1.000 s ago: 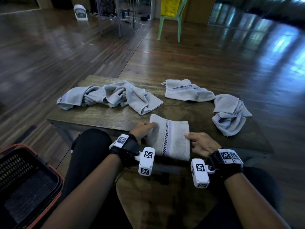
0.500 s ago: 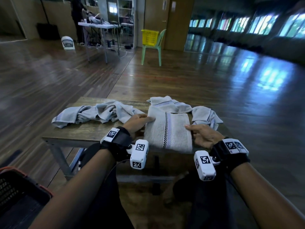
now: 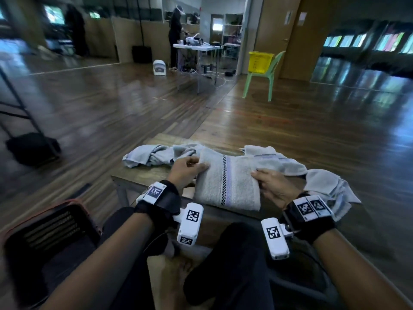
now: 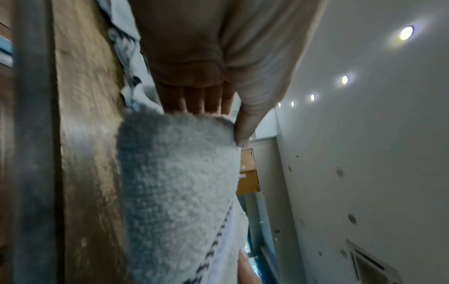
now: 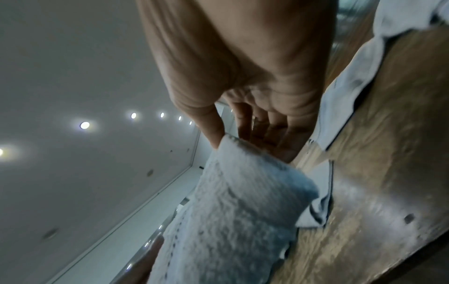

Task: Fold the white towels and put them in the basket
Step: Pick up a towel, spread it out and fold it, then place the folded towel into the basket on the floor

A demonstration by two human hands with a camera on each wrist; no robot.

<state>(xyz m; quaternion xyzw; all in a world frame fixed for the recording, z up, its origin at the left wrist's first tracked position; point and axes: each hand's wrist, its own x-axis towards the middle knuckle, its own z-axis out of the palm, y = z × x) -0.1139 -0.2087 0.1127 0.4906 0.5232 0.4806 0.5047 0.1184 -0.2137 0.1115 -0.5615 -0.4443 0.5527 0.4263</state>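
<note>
The folded towel (image 3: 228, 183) sits at the near edge of the low wooden table (image 3: 143, 175), a thick white rectangle with a checkered line and a pale violet stripe running across it, held at both short sides. The left hand (image 3: 186, 170) pinches its left edge — in the left wrist view the thumb lies on top of the terry pile and the four fingers (image 4: 194, 100) go underneath it, so the edge is lifted a little off the wood. The right hand (image 3: 271, 186) grips the right edge the same way: thumb over the top, fingers (image 5: 272, 132) tucked below the fold. Behind the left hand, a crumpled towel (image 3: 152, 155) lies bunched along the far left part of the table, touching or nearly touching the folded one. To the right, two more unfolded towels trail off — a striped towel (image 3: 274, 158) behind the right hand and a rumpled towel (image 3: 328, 186) hanging toward the table's right corner. The basket (image 3: 51, 229), dark with a reddish rim, stands on the floor beside the person's left knee, well apart from the table top. Farther off on the glossy plank floor stand a green chair (image 3: 266, 74) carrying a yellow crate (image 3: 260, 61), and a white folding table (image 3: 196, 48) where another person stands.
</note>
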